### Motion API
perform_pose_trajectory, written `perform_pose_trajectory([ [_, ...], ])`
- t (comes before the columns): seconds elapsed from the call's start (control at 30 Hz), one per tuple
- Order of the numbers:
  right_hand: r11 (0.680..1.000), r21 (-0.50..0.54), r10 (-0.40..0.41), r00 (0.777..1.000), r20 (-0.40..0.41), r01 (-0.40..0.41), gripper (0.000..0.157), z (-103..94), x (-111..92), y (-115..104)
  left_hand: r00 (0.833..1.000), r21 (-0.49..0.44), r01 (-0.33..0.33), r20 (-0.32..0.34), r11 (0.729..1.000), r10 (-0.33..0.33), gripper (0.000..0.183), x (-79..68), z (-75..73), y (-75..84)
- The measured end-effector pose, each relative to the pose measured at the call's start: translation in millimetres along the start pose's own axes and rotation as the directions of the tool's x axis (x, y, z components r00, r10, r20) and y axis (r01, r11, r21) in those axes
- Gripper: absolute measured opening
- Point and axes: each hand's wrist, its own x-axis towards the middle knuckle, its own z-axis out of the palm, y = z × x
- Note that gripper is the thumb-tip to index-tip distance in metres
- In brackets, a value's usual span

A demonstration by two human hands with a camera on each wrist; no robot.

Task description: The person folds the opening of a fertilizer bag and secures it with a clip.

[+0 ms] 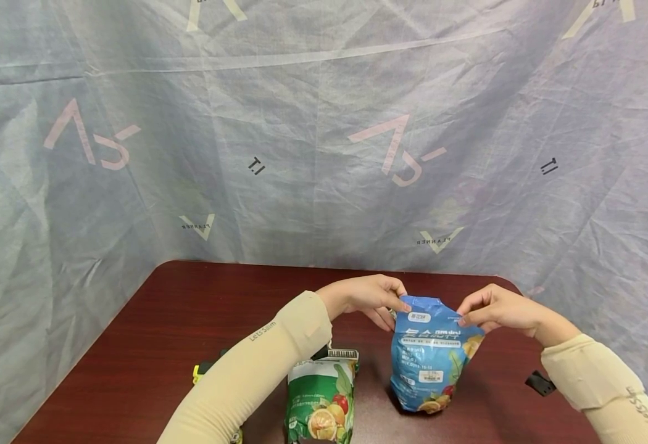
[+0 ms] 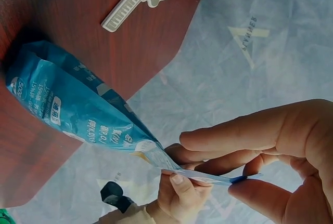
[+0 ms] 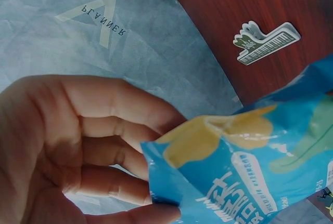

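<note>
Pinching the flattened top edge of a blue pouch (image 1: 432, 354) at both corners, a person holds it upright on a dark red counter (image 1: 152, 333), just right of centre in the head view. The left hand (image 1: 369, 298) clamps the seam's left corner between thumb and fingertips; the left wrist view shows that hand (image 2: 270, 156) closed on the thin strip of film, with the pouch (image 2: 67, 104) running away towards the counter. The right hand (image 1: 498, 308) pinches the opposite corner, and in the right wrist view its fingers (image 3: 99, 146) curl behind the printed face of the pouch (image 3: 260, 167). Both grips are clamped on the bag, neither hand open.

Done well, this hold likely wants the two pinches level and the seam kept taut and flat between them, the base staying planted so the bag does not tip; a slack or twisted edge would probably wrinkle under the fingers.

The pouch bulges at its lower half, so it appears filled, though what is inside cannot be seen through the printed film. A second pouch, green and white with fruit pictures (image 1: 319, 404), lies at lower centre of the frame, its contents likewise hidden. A pale ruler-patterned clip (image 1: 342, 354) lies beside the green pouch's top, a small black clip (image 1: 539, 383) lies at lower right, and a crumpled grey-blue backdrop (image 1: 324, 135) fills the upper frame.
</note>
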Motion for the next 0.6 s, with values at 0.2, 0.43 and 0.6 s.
perform_pose_trajectory([
  [0.2,1.000,0.016,-0.009,1.000,0.010,0.009,0.021,-0.6,1.6,2.3,1.000,-0.007,0.001,-0.023,1.000,-0.001,0.011,-1.4,0.8,-2.6],
  [0.43,1.000,0.022,-0.004,1.000,0.004,0.004,0.022,-1.2,2.4,3.4,0.995,0.023,-0.023,-0.102,0.999,0.025,0.015,-1.1,7.1,-4.7],
  [0.6,1.000,0.030,0.004,1.000,0.004,-0.004,0.022,-1.6,2.7,3.6,0.953,0.359,-0.135,-0.209,0.923,0.221,0.028,-6.8,15.9,-2.5],
])
